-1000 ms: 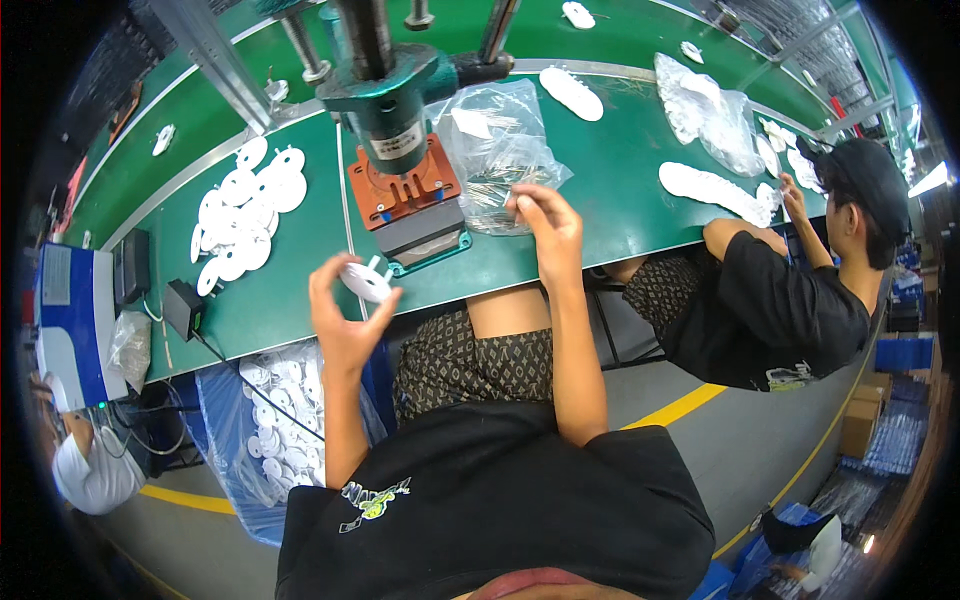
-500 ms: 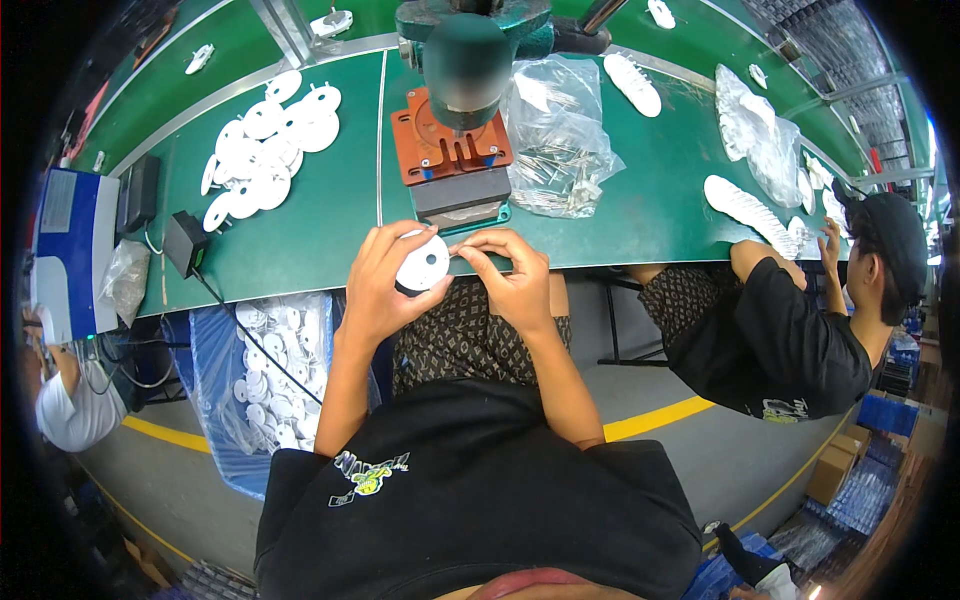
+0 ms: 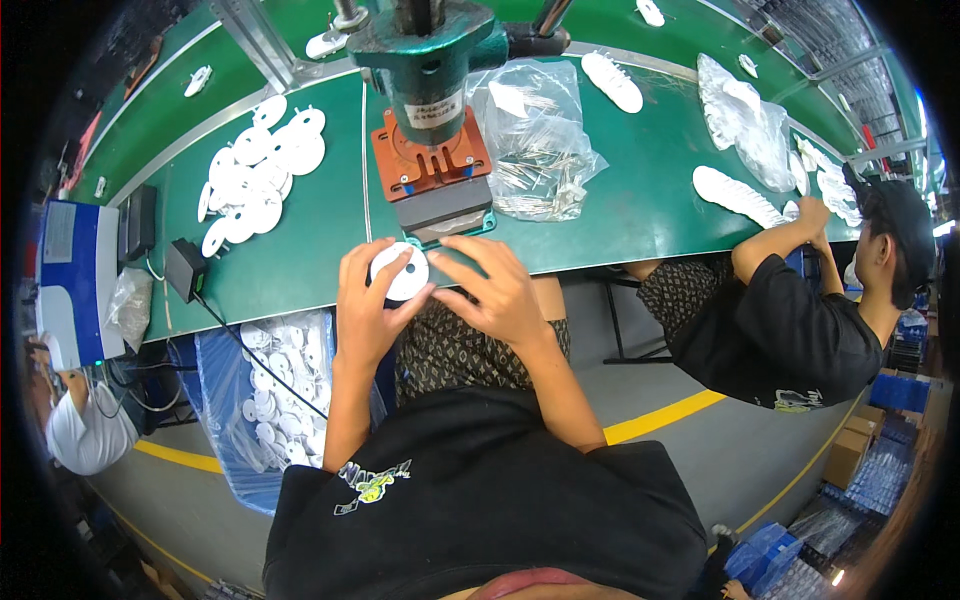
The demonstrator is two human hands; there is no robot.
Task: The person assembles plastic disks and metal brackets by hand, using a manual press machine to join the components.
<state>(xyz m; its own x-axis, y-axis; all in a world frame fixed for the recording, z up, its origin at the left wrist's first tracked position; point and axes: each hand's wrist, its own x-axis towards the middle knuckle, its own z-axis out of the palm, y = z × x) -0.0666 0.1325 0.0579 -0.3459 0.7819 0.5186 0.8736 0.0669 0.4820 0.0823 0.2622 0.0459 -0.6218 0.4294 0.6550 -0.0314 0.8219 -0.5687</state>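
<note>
My left hand (image 3: 362, 305) grips a round white plastic disc (image 3: 408, 283) by its rim, just off the table's near edge. The disc has a dark hole near its middle. At its right side is my right hand (image 3: 497, 300), fingers apart and thumb close to the rim; I see nothing held in it. Whether those fingertips touch the disc is hard to tell. Beyond both hands stands a green press (image 3: 432, 85) above an orange fixture plate (image 3: 395, 160) on a dark grey block (image 3: 445, 200).
A pile of white discs (image 3: 262, 165) lies on the green table (image 3: 320, 235) to the left. Right of the press is a clear bag of thin metal pins (image 3: 545, 165). A blue-lined bin (image 3: 240, 440) holds more discs below. A co-worker (image 3: 790, 310) sits at the right.
My right hand's pinching fingers have spread apart and moved beside the disc. The disc and my left hand sit slightly further left and lower. The co-worker's arm has moved.
</note>
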